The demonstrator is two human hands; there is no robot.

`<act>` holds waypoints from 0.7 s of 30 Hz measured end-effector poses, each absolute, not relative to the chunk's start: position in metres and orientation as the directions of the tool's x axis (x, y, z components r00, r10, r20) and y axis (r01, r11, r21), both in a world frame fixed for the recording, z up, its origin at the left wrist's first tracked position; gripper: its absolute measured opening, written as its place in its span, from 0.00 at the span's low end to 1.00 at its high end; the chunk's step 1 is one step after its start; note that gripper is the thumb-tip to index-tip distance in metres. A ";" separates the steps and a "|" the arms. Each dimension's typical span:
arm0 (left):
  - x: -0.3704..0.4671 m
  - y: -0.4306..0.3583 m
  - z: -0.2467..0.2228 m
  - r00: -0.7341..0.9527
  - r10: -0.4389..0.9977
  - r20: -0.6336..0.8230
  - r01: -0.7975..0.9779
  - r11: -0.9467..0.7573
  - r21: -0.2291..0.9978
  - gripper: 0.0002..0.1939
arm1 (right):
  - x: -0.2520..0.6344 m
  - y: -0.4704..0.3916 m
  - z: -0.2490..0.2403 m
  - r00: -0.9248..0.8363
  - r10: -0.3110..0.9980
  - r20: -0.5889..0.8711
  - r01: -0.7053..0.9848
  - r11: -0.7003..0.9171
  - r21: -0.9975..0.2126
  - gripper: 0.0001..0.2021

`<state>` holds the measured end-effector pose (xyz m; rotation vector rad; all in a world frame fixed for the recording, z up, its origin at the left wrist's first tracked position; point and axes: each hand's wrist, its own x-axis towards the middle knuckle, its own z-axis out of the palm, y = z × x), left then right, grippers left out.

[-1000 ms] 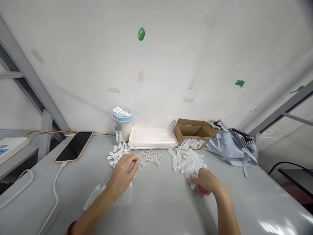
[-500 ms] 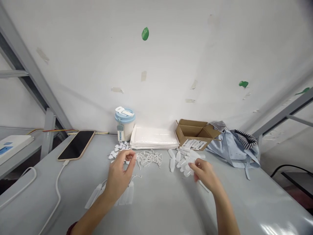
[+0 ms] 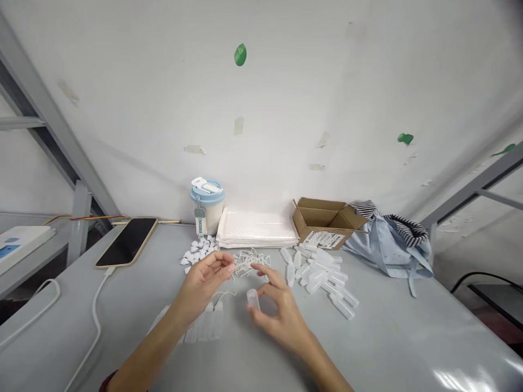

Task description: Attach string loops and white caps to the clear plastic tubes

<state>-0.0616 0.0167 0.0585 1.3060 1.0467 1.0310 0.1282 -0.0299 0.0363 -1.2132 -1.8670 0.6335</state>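
Note:
My left hand is pinched closed left of centre, beside a pile of white cords; what its fingertips hold is too small to make out. My right hand grips a translucent tube between thumb and fingers, its index finger raised. Loose translucent tubes lie in a heap to the right. Small white pieces are piled behind my left hand. Several tubes with cords lie in a row beside my left forearm.
A phone with a white cable lies at the left. Along the wall stand a lidded cup, a stack of white packets, an open cardboard box and a light blue cloth bag.
My right hand has moved left from the tube heap to near my left hand, with a tube in its grip. My left hand has shifted slightly right.

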 end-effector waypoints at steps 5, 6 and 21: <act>-0.060 0.014 0.057 0.345 0.939 -0.014 -0.081 0.044 0.996 0.08 | 0.118 -0.031 0.027 -0.181 0.863 0.471 0.563 0.484 -0.669 0.03; -0.059 0.013 0.058 0.364 0.931 -0.016 -0.088 0.052 0.995 0.07 | 0.118 -0.031 0.026 -0.173 0.863 0.475 0.565 0.482 -0.669 0.03; -0.058 0.011 0.058 0.446 0.894 -0.045 -0.118 0.108 0.987 0.05 | 0.116 -0.034 0.023 -0.120 0.828 0.548 0.499 0.527 -0.688 0.04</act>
